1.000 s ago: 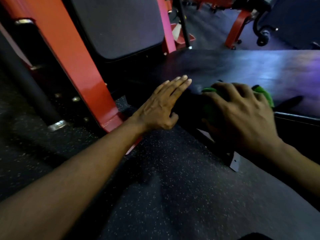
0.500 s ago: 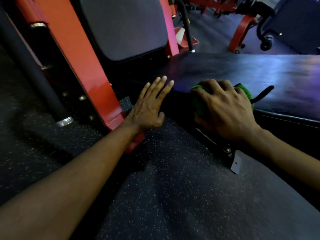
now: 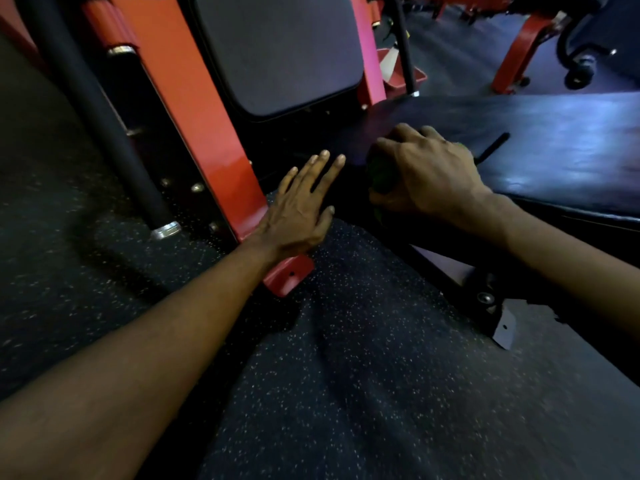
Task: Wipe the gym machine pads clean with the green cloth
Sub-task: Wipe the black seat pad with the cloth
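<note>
A long black bench pad (image 3: 540,133) runs from the centre to the right edge. My right hand (image 3: 429,174) lies on its near left end, fingers curled round a bunched green cloth (image 3: 381,176) that shows only as a dark green patch under the hand. My left hand (image 3: 301,209) is flat with straight, spread fingers, pressed against the dark end face of the pad just left of the cloth. An upright grey back pad (image 3: 277,53) stands behind, between red frame posts.
A red steel post (image 3: 194,109) slants down to a foot plate (image 3: 291,277) under my left wrist. A black bar with a chrome end (image 3: 104,126) stands at left. The bench's black bracket (image 3: 488,299) juts out at right. Speckled rubber floor (image 3: 346,393) fills the foreground; more red machines stand behind.
My right hand has slid the cloth leftwards along the pad to its end, and less green shows now. My left hand has shifted left and slightly down, still flat.
</note>
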A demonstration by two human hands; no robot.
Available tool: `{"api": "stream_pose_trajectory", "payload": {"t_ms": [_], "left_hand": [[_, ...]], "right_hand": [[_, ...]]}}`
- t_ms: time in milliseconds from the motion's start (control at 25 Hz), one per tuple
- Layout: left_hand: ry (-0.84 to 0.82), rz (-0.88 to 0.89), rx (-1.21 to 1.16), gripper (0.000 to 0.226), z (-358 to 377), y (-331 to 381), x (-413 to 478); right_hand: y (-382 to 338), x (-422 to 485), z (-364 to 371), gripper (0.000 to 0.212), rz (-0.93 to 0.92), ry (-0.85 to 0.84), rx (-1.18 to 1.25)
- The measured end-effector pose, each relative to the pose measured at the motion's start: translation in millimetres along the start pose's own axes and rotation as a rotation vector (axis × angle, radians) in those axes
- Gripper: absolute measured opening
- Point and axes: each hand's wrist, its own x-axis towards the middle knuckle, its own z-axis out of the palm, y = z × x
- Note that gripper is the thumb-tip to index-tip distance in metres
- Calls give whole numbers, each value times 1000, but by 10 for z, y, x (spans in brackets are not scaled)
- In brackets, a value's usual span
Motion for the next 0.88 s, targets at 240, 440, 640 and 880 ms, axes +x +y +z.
{"api": "stream_pose_trajectory", "payload": {"t_ms": [240,440,640,880], "left_hand": [[118,-42,-28,67,95,79,35],[201,-67,-47,66,134,155,116],[262,43,-139,62,150,664,388],[330,241,-174,50,56,1253,686]], "right_hand": [[620,-818,-331,65,7,45,21],[673,-1003,-402,60,123,95,-17],[675,-1279,-587,55,101,106,-15],[918,-1726,-786,55,155,147,-37]]}}
